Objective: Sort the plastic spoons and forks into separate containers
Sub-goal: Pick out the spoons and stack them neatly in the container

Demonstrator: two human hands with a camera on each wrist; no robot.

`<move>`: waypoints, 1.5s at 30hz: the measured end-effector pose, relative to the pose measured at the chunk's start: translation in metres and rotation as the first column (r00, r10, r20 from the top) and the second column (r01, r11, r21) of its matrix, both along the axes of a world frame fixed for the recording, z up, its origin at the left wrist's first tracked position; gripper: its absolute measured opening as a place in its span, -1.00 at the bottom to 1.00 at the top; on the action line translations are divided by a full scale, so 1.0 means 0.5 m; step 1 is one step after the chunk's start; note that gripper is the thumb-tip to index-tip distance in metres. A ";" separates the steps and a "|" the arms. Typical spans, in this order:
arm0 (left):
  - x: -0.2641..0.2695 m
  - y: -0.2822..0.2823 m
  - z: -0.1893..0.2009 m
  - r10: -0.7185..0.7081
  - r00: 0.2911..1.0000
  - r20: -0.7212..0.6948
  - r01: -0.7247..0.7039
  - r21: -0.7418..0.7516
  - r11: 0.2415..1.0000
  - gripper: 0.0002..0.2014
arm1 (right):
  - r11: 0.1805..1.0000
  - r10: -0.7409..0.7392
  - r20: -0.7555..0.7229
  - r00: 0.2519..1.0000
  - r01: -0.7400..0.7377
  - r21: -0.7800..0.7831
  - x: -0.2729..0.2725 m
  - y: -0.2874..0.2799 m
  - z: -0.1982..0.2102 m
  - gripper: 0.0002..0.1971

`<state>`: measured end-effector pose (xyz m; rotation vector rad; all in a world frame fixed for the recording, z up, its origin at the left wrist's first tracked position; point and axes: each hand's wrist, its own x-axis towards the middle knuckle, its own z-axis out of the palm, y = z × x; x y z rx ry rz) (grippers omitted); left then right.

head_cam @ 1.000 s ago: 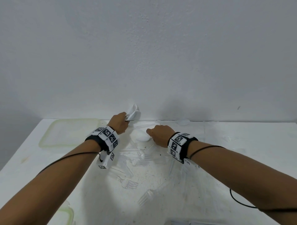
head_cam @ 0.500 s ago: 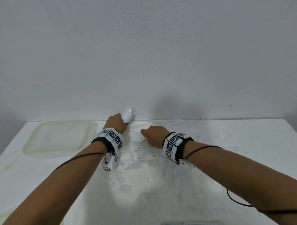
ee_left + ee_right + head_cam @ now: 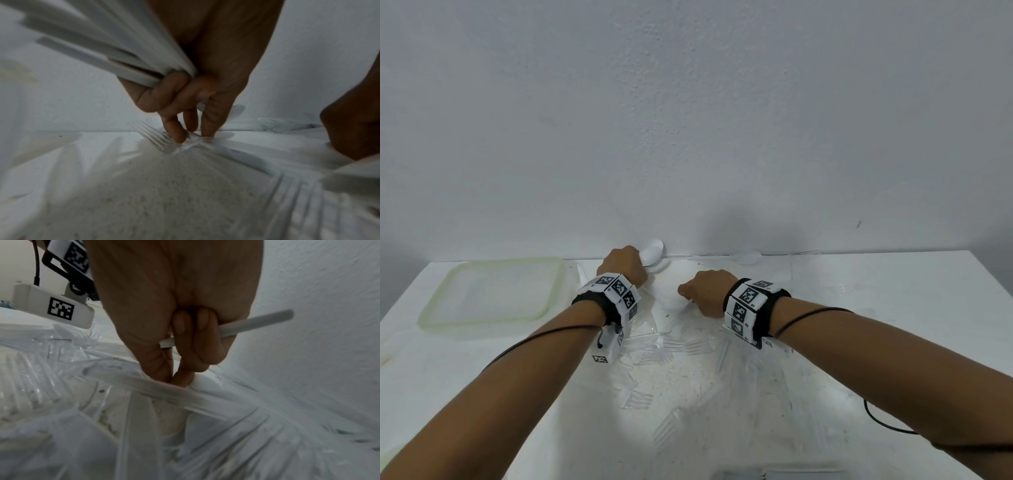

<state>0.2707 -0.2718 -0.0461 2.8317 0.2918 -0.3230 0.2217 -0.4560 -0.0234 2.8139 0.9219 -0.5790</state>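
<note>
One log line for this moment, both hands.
left hand: holds spoons, fingers on fork | right hand: holds one handle, fingers pinching in pile

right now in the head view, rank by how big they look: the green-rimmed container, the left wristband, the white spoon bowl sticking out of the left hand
1. green-rimmed container, clearly the largest.
2. left wristband.
3. white spoon bowl, smallest, partly hidden by the left hand.
This ranks how they look here only.

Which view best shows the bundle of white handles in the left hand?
The left wrist view: the bundle of white handles fans out from the left hand, whose curled fingers grip it. The head view shows only a spoon bowl past the hand. The right wrist view misses it.
</note>
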 end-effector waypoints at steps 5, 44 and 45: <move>-0.013 -0.006 0.003 -0.016 0.999 -0.051 0.013 -0.061 0.998 -0.80 | 1.000 -0.009 0.025 1.000 0.010 -0.017 -0.009 0.003 0.001 -0.75; -0.154 -0.063 0.119 -0.044 0.967 -0.250 -0.186 -0.816 0.547 -0.81 | 0.672 -0.640 -0.095 0.763 0.615 0.413 -0.074 -0.253 0.038 -0.89; -0.155 -0.071 0.117 -0.054 0.968 -0.244 -0.174 -0.814 0.555 -0.80 | 0.666 -0.642 -0.100 0.760 0.617 0.419 -0.076 -0.258 0.039 -0.86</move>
